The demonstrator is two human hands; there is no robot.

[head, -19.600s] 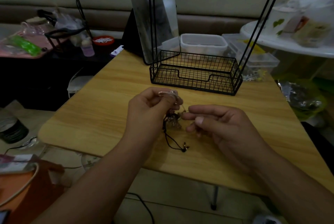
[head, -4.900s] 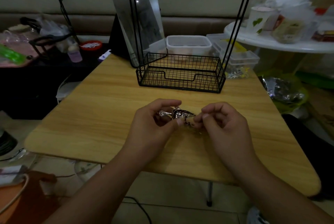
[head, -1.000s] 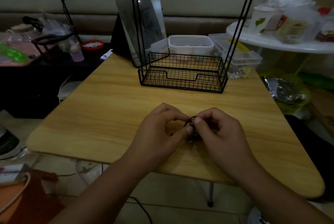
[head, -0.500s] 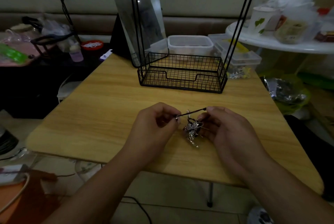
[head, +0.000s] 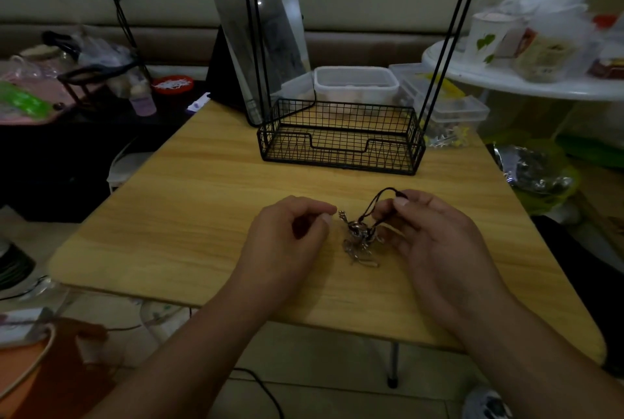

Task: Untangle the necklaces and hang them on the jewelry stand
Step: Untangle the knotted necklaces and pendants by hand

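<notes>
Left hand over the near-middle of the desk, fingers curled, thumb and forefinger tips pinched together beside the silver end of the tangle; can't tell if a strand is in that grip. Necklaces lie knotted on the desk between both hands: thin silver chain links, coppery ring, black cord. Right hand pinches the black cord loop, lifted just above the knot. Far middle: jewelry stand, black wire mesh tray, slim black uprights, hooks on top. Desk is light wood grain, rounded corners. No readable writing.
</notes>
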